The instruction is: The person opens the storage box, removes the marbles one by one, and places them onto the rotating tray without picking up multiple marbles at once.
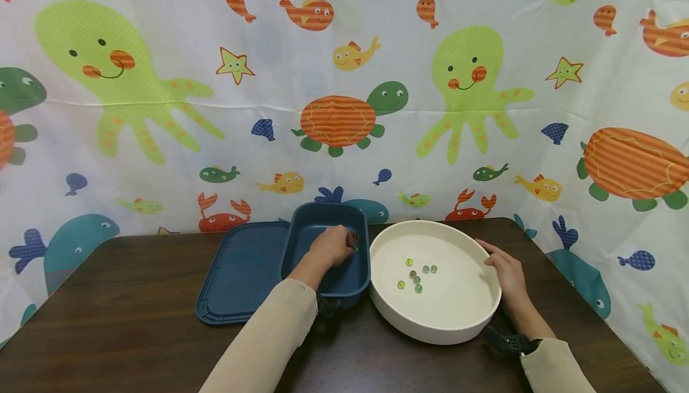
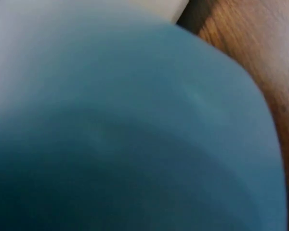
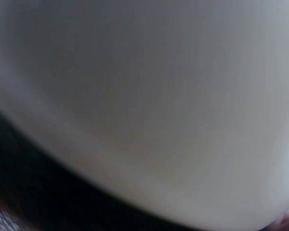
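Observation:
My left hand (image 1: 331, 246) is inside a deep blue rectangular container (image 1: 325, 292), its fingers curled. Small glass marbles (image 1: 354, 249) show at its fingertips, one brownish and one greenish. In the left wrist view the container's blue wall (image 2: 149, 96) fills most of the picture and the fingers are hidden. On the right, my right hand (image 1: 505, 268) grips the rim of a round cream-white tray (image 1: 430, 328), thumb over the edge and fingers along the outside. Several green, yellow and clear marbles (image 1: 417, 280) lie on the tray's floor. Its blurred wall (image 3: 173, 120) fills the right wrist view.
A flat blue lid (image 1: 242, 273) lies left of the container, which overlaps its edge in the head view. Tray and container stand side by side on the dark wooden table (image 1: 134, 321). Behind the table hangs a sea-animal printed curtain (image 1: 334, 70).

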Motion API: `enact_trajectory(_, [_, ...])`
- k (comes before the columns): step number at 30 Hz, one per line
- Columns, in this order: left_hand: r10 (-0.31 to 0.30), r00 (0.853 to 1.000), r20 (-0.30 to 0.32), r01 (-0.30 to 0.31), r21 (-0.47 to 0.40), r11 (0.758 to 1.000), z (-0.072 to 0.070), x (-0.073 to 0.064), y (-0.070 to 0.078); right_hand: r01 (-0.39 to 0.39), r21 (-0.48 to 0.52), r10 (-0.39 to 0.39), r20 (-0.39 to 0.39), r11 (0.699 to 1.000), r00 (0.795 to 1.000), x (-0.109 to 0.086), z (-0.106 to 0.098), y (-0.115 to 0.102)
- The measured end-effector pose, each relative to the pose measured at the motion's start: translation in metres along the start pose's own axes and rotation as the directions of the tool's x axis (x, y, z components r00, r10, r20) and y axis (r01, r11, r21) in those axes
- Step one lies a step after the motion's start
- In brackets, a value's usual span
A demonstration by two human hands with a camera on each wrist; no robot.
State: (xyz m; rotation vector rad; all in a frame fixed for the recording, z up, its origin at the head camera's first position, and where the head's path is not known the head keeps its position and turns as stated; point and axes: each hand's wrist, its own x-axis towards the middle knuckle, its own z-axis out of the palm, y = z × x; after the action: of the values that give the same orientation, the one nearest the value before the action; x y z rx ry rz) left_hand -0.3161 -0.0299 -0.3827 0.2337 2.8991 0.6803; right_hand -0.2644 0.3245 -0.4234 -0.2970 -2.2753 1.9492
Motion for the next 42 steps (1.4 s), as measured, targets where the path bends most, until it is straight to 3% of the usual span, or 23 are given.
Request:
enact_trajectory(14, [0.036, 0.999, -0.022, -0.034, 0.081, 0.996, 0.0047, 0.002, -0.0005, -0.01, -0.038, 0.01, 0.001, 0.999, 1.0, 0.0012, 0.001, 0.0002])
enact_trajectory(33, [0.006, 1.0, -0.005, -0.006, 0.039, 0.999, -0.0001, -0.0002, -0.0001, -0.005, -0.024, 0.005, 0.009, 1.0, 1.0, 0.002, -0.0001, 0.0002])
enact_trajectory(42, [0.027, 0.999, -0.019, -0.026, 0.047, 0.999, -0.0041, -0.0004, 0.0023, -0.011, -0.013, 0.011, 0.002, 1.0, 1.0, 0.0013, 0.0003, 0.0006])
